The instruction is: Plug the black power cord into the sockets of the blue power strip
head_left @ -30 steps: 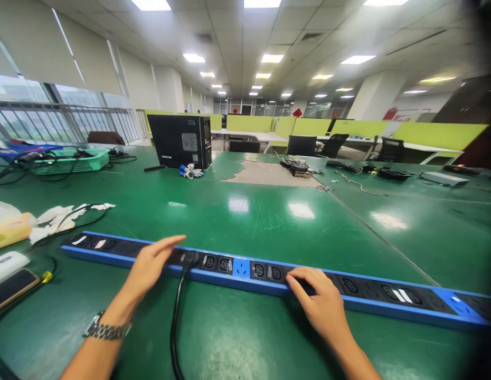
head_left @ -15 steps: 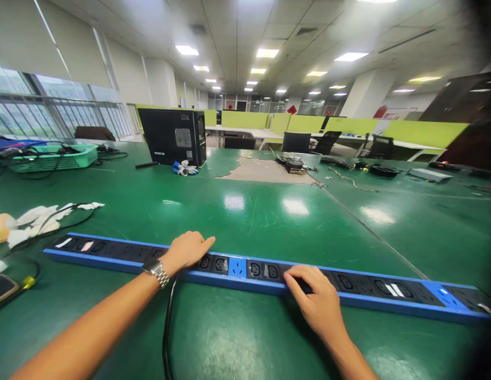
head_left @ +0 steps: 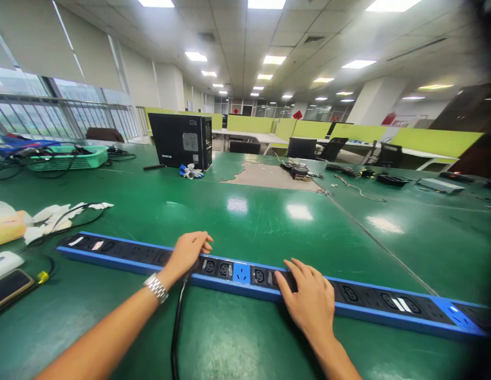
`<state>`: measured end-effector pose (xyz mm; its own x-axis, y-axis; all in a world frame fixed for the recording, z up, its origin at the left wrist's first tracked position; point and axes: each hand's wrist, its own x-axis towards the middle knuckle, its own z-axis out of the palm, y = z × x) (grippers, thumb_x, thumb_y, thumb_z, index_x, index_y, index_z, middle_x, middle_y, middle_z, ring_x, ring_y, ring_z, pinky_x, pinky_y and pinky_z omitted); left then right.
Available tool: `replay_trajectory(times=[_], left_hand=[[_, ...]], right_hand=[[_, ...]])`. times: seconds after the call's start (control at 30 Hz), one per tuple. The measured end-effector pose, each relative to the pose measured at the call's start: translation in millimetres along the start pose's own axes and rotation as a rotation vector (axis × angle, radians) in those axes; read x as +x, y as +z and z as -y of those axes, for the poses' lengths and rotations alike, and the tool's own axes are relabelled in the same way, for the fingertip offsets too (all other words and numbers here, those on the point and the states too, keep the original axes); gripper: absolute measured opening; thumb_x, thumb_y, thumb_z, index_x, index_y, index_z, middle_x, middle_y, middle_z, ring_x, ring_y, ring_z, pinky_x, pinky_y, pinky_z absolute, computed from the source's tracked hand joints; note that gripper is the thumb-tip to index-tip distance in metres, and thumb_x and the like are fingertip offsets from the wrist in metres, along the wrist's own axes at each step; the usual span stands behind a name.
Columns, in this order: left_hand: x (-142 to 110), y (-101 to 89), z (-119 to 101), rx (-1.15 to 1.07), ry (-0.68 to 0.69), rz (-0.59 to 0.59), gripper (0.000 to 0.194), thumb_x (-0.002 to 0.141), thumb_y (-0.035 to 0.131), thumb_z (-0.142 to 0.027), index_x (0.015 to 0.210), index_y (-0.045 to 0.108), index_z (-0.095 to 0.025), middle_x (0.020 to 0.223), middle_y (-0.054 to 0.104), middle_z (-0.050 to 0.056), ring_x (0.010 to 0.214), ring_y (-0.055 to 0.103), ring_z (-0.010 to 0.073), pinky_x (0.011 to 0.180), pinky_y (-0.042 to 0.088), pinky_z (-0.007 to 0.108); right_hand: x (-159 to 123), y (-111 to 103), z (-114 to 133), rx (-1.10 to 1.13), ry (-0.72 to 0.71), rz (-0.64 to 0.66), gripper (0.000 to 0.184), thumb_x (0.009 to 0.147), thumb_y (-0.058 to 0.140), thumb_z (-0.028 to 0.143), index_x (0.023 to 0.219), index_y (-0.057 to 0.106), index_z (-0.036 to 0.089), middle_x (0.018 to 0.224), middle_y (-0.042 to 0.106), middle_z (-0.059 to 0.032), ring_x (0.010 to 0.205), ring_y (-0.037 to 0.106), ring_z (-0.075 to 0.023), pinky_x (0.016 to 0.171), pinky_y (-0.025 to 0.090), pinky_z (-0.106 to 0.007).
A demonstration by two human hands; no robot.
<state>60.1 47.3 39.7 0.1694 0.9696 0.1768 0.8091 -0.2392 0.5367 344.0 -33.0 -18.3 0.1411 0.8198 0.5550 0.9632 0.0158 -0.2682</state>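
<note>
A long blue-and-black power strip [head_left: 225, 285] with many sockets lies across the green table. My left hand [head_left: 187, 252], with a metal watch on its wrist, is closed over the strip left of its middle, fingers curled. A black power cable [head_left: 176, 322] comes out from under that hand and runs toward the near edge; the plug at its end is mostly hidden by the hand. Right of the middle blue socket, my right hand [head_left: 309, 298] rests on the strip with its fingers apart, thumb over the sockets, holding nothing.
A black computer case [head_left: 180, 140] stands at the back, with gloves [head_left: 190, 171] before it. At left are a green basket [head_left: 67, 160] of cables, white tissue [head_left: 55, 217] and a phone [head_left: 11, 289]. Loose parts [head_left: 299, 170] lie at the back right.
The left wrist has turned and its fingers now curl more. My right hand has lifted and spread its fingers a little, shifting left along the strip. The camera view has shifted slightly.
</note>
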Motion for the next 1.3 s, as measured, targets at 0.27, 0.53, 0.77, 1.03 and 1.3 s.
replay_trajectory(times=[0.27, 0.53, 0.77, 1.03, 1.3], left_hand=[[-53, -17.7, 61, 0.045, 0.391, -0.021, 0.044, 0.083, 0.054, -0.033, 0.126, 0.058, -0.023, 0.127, 0.063, 0.007, 0.119, 0.056, 0.0257, 0.104, 0.042, 0.046], [-49, 12.6, 67, 0.16, 0.422, -0.362, 0.043, 0.084, 0.055, -0.06, 0.108, 0.068, -0.026, 0.105, 0.074, 0.005, 0.099, 0.069, 0.0256, 0.095, 0.051, 0.043], [-39, 1.4, 45, -0.089, 0.199, -0.563, 0.046, 0.089, 0.049, -0.057, 0.107, 0.067, -0.02, 0.093, 0.076, 0.004, 0.073, 0.073, 0.0189, 0.068, 0.056, 0.026], [-45, 43.0, -39, 0.019, 0.293, -0.194, 0.027, 0.084, 0.064, -0.047, 0.098, 0.068, -0.024, 0.085, 0.075, 0.001, 0.075, 0.069, 0.0187, 0.068, 0.049, 0.026], [-41, 59.3, -56, 0.134, 0.316, -0.221, 0.022, 0.084, 0.065, -0.042, 0.094, 0.065, -0.022, 0.086, 0.071, 0.003, 0.079, 0.064, 0.0207, 0.069, 0.045, 0.03]], right_hand=[[0, 0, 3, -0.058, 0.032, 0.071, 0.037, 0.088, 0.047, 0.047, 0.103, 0.07, 0.022, 0.111, 0.07, -0.0055, 0.106, 0.059, -0.0273, 0.095, 0.034, -0.046], [0, -3, 5, -0.08, 0.023, 0.077, 0.034, 0.088, 0.048, 0.044, 0.103, 0.07, 0.023, 0.109, 0.071, -0.0033, 0.105, 0.059, -0.0243, 0.095, 0.032, -0.041], [-2, 0, 7, -0.122, 0.013, 0.05, 0.031, 0.088, 0.048, 0.039, 0.102, 0.07, 0.021, 0.107, 0.071, -0.0054, 0.104, 0.059, -0.0248, 0.094, 0.031, -0.041], [-2, -1, 6, -0.116, 0.014, 0.048, 0.031, 0.089, 0.049, 0.039, 0.103, 0.07, 0.022, 0.109, 0.071, -0.0049, 0.105, 0.058, -0.0246, 0.095, 0.031, -0.041], [-2, -2, 6, -0.111, 0.021, 0.067, 0.032, 0.089, 0.049, 0.039, 0.104, 0.07, 0.022, 0.109, 0.07, -0.0046, 0.106, 0.058, -0.025, 0.095, 0.032, -0.042]])
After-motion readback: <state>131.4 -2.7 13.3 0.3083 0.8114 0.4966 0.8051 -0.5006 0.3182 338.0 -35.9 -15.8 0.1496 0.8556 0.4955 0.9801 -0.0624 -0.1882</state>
